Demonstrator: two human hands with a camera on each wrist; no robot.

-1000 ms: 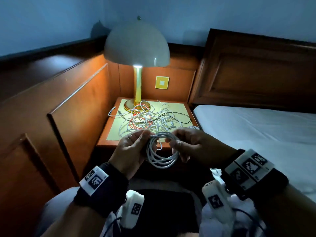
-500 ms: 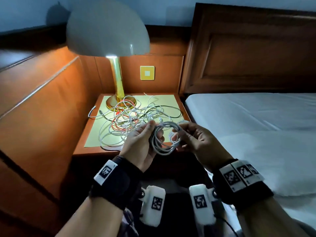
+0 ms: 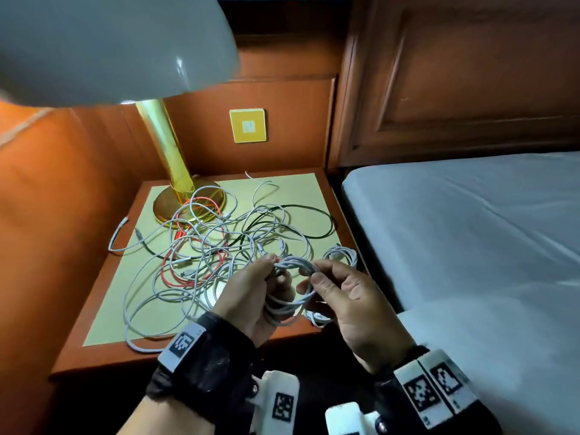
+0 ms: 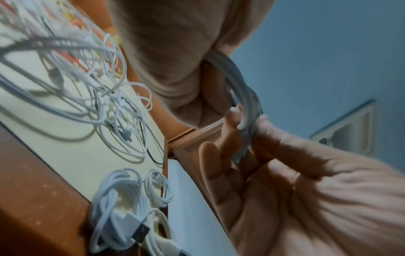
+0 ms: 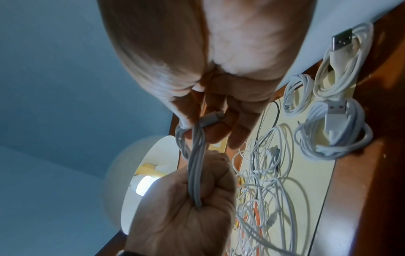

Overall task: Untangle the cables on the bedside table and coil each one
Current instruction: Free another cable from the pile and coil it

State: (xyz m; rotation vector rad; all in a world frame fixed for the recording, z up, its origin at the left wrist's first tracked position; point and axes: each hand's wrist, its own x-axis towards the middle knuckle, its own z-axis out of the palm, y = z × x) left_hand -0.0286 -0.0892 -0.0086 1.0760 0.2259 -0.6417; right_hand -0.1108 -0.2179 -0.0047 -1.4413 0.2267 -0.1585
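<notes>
A coiled white cable (image 3: 284, 306) hangs between my two hands above the front edge of the bedside table (image 3: 94, 356). My left hand (image 3: 270, 269) grips one side of the coil (image 5: 196, 173) in a fist. My right hand (image 3: 309, 282) pinches the other side, and the cable's connector end (image 5: 211, 118) lies across its fingers. Behind the hands a tangle of white, red and dark cables (image 3: 219, 246) spreads over the table's yellow mat. Three coiled white cables (image 5: 335, 128) (image 5: 298, 93) (image 5: 342, 57) lie at the front right corner.
A lit lamp stands at the back left; its gold base (image 3: 188, 202) is partly under the tangle and its grey shade (image 3: 110, 48) overhangs the table. A bed with a white sheet (image 3: 470, 246) borders the table on the right. Wood panelling closes the left and back.
Both hands have carried the coil forward, from in front of the table to above its front edge. The head view has come closer and tilted down. Both hands keep their hold.
</notes>
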